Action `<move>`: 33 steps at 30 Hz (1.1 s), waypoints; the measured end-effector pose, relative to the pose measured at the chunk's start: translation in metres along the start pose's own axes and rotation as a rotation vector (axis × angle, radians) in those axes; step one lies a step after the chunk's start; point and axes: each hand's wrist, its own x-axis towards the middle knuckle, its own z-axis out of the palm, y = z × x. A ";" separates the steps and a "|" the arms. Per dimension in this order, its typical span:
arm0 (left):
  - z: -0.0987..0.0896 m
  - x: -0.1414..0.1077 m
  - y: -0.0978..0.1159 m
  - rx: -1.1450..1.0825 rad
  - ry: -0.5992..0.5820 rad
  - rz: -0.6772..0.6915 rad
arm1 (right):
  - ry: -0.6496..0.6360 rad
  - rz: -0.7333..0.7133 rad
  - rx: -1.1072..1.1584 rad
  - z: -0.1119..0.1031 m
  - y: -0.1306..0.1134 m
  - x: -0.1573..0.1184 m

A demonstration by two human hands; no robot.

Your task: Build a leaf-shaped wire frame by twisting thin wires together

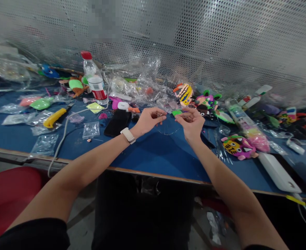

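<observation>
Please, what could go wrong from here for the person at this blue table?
The thin clear strand that seems pinched by the bare left hand and bare right hand could slip. The long white cable, drooping over the blue table's front edge near the left forearm, might snag.

Around the fingers [160, 119], the surface [153, 159] held a utility knife [54, 118] at nine o'clock, a bottle [96, 85] at ten, a power bank [278, 172] at four; a perforated panel [220, 31] stood behind, at twelve.
</observation>
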 end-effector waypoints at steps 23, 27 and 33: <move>0.001 -0.002 0.002 0.020 0.016 0.113 | -0.005 0.039 0.031 0.002 0.004 0.002; 0.002 -0.002 0.005 -0.003 0.021 0.094 | 0.020 0.062 0.020 0.003 0.004 0.001; 0.004 -0.003 0.007 0.000 -0.008 0.040 | 0.001 0.061 -0.038 0.004 0.006 0.000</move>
